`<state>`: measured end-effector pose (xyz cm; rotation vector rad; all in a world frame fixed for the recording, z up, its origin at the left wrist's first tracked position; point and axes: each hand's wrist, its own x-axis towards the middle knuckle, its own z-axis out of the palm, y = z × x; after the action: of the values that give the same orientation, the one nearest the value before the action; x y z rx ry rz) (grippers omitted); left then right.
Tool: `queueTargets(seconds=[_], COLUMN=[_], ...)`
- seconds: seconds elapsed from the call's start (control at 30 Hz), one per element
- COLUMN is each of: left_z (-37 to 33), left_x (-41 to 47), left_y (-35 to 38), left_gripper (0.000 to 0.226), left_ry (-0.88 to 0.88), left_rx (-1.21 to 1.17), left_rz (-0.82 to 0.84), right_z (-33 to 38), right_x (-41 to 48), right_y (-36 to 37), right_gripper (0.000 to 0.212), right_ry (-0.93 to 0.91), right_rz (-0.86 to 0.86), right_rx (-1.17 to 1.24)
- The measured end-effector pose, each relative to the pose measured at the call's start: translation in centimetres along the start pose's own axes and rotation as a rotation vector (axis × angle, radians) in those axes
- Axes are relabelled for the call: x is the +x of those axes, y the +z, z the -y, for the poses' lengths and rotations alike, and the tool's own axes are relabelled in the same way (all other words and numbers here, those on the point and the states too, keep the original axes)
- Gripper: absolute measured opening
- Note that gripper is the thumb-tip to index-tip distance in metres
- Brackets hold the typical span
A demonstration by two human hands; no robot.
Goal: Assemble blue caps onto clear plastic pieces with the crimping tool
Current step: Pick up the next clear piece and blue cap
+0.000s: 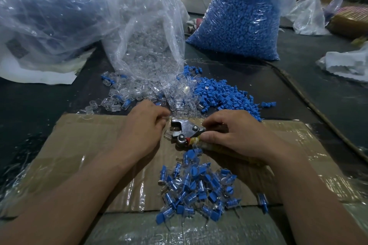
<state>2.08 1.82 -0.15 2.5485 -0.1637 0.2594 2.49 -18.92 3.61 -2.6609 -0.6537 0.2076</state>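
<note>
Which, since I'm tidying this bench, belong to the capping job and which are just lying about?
Job: crimping tool, loose clear pieces, loose blue caps, finished pile, bag of clear pieces, bag of blue caps.
Lying about: crumpled white bag, brown bundle.

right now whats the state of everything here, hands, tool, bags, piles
left hand, fingers curled by the tool's head, hold unclear
right hand, grips the tool's handles
crimping tool, held over the cardboard, clear piece at its nose
clear-piece bag, open, contents spilling out
blue-cap bag, full, upright
loose blue caps, in a spread heap
finished pieces, capped, piled on the cardboard
</note>
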Motion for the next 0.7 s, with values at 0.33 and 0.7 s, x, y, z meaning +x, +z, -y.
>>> queueTargets(seconds=[0.33, 0.7], left_z=[0.23, 0.07], left_x=[-0.06, -0.27], left_y=[0.20, 0.05], left_gripper=[0.044, 0.024], left_ry=[0.045, 0.065], left_rx=[0.106, -0.008], left_rz=[0.095, -0.118], right_z=[-0.14, -0.14], right_x=[0.04, 0.03], right_y=[0.07, 0.04], right_gripper=[0.043, 0.044], right_ry=[-0.012, 0.000], right_rz=[-0.006, -0.003], right_rx=[0.001, 0.004])
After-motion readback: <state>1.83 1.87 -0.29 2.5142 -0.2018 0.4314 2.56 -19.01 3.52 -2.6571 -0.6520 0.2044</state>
